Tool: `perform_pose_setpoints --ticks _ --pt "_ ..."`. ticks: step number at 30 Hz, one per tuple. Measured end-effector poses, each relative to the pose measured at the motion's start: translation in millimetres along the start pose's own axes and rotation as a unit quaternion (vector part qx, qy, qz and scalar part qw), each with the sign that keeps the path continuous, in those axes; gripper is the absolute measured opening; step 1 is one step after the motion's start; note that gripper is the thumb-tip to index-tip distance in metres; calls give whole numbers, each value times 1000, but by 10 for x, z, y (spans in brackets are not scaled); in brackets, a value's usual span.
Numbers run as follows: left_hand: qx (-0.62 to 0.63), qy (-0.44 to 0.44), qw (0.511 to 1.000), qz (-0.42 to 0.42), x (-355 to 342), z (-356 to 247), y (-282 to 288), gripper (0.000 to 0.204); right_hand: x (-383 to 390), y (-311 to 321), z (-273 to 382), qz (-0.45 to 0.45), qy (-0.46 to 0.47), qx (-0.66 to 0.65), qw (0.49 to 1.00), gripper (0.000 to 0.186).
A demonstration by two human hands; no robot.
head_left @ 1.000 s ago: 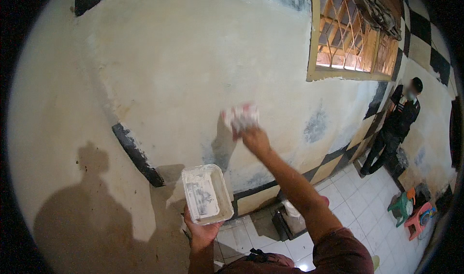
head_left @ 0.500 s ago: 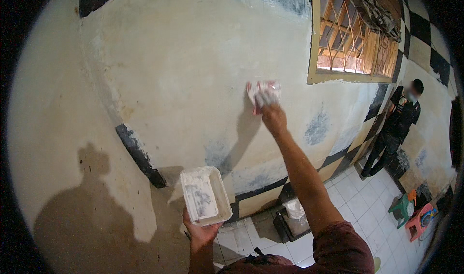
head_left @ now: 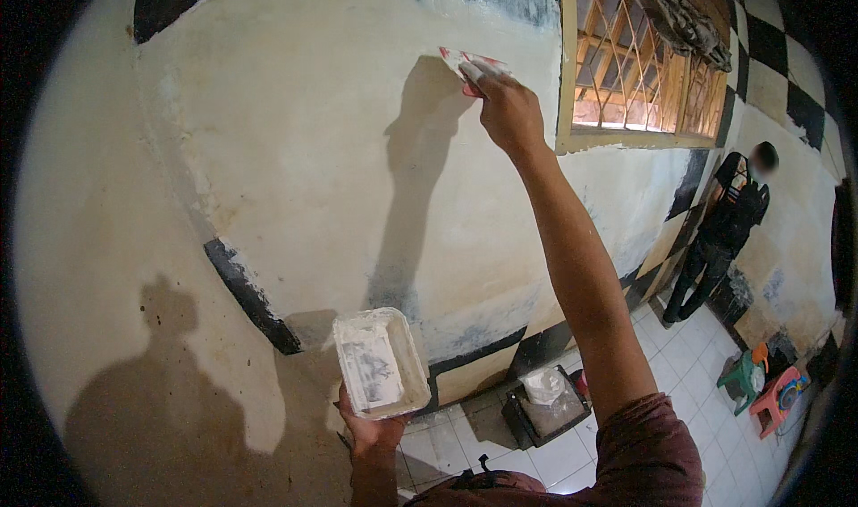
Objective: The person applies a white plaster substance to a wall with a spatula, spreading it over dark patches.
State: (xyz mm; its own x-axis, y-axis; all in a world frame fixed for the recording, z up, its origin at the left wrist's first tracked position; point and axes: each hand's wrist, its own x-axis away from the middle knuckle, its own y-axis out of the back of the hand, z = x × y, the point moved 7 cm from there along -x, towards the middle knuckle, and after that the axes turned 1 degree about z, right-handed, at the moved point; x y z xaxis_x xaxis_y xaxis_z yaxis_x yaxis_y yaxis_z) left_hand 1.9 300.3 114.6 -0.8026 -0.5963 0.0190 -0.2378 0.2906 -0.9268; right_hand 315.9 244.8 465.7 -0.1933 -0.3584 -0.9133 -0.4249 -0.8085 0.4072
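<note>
My right hand (head_left: 511, 112) is raised toward the upper middle of the wall. Its fingers are closed round a putty scraper (head_left: 458, 62), a thin red-and-white blade smeared with white. The blade is against or very near the pale, patchy wall (head_left: 295, 167); I cannot tell which. Lower down, my left hand (head_left: 375, 431) grips a white rectangular plastic tub (head_left: 410, 364) from below, tilted so that its inside shows. White paste coats the tub's bottom and edges.
To the right of the scraper is a barred window (head_left: 643, 69). On the tiled floor (head_left: 554, 458) stands a dark crate (head_left: 523, 422) bearing a white bag (head_left: 543, 386). Farther right are a person in dark clothes (head_left: 737, 207), a green stool (head_left: 740, 380) and a pink stool (head_left: 776, 404).
My right hand has moved up the wall with the scraper, and the blade's angle has turned. My left hand and the tub have stayed almost in place. The view has shifted slightly.
</note>
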Motion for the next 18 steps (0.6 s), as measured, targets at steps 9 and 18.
perform_pose_setpoints --ticks 9,18 --pt "38 19 999 9 -59 164 108 60 2503 -1206 341 95 81 -110 986 26" --pt "41 22 999 2 -161 417 -92 64 1576 -353 -226 -74 58 -101 990 47"
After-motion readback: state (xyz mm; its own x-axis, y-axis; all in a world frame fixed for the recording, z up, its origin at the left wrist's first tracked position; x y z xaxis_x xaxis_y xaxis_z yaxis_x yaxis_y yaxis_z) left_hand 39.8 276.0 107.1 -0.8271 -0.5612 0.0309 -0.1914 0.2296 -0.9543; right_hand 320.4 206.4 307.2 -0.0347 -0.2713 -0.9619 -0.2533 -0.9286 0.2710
